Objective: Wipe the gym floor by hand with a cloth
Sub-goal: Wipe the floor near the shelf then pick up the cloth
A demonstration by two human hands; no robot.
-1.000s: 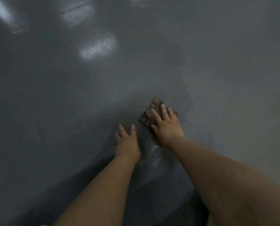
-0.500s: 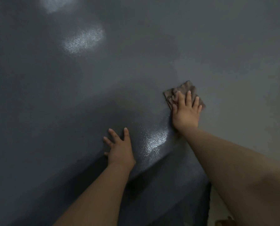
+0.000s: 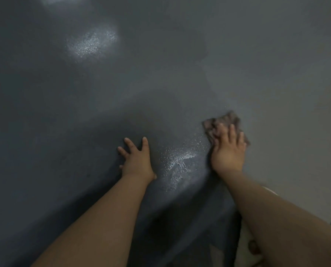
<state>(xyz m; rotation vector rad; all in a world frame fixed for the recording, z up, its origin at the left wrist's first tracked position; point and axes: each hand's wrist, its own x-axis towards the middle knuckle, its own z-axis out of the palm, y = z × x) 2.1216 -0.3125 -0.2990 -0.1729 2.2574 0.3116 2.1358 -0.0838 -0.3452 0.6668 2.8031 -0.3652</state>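
Observation:
A crumpled brown cloth [image 3: 225,120] lies on the dark grey gym floor [image 3: 103,97] at the right of centre. My right hand [image 3: 228,151] presses flat on it with fingers spread, covering its near half. My left hand [image 3: 137,160] rests flat on the bare floor to the left, fingers splayed, about a hand's width from the cloth. A wet, glistening streak [image 3: 180,158] lies between the two hands.
The floor to the left looks darker and damp, the floor to the right lighter and dull [image 3: 295,112]. A bright light reflection [image 3: 91,43] shows far left of centre. Part of my leg [image 3: 253,247] appears at the bottom right.
My right hand has swept the cloth from beside my left hand out to the right, leaving a wet streak. My left hand has stayed planted.

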